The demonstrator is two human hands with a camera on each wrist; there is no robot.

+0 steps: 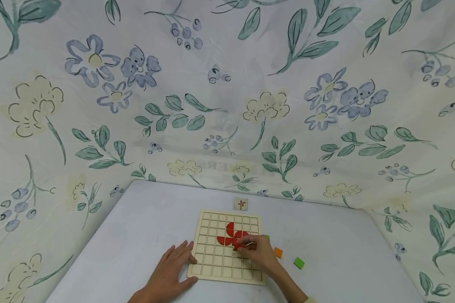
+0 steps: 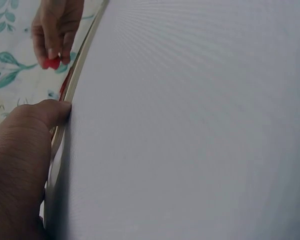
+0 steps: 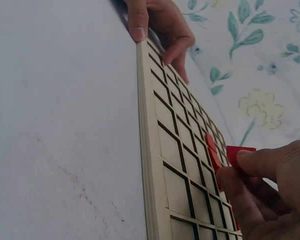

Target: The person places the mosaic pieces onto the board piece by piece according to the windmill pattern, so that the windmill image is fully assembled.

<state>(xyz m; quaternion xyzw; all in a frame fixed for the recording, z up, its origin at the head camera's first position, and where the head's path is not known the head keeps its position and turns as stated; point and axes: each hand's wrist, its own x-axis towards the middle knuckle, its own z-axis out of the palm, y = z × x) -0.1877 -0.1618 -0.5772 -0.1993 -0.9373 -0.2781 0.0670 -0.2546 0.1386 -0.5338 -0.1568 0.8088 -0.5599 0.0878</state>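
Note:
A pale wooden grid board point(image 1: 208, 261) lies on the table, with several red quarter-round pieces point(image 1: 230, 229) set in its squares as a pinwheel shape. Over the board, my right hand point(image 1: 259, 253) pinches a red piece point(image 3: 239, 151) between thumb and fingertips, just above the grid. The held piece's full outline is partly covered by the fingers. My left hand point(image 1: 170, 271) rests at the board's left side, its thumb against the near edge and fingertips on the left border, fingers spread and fairly straight.
Beyond the board's far edge lies a small pattern card point(image 1: 240, 204) with a red figure on a grid. To the right are an orange tile point(image 1: 278, 252) and a green tile point(image 1: 299, 263); another green tile point(image 1: 267, 237) shows partly behind the right hand. Flowered cloth surrounds the white table point(image 1: 337, 252).

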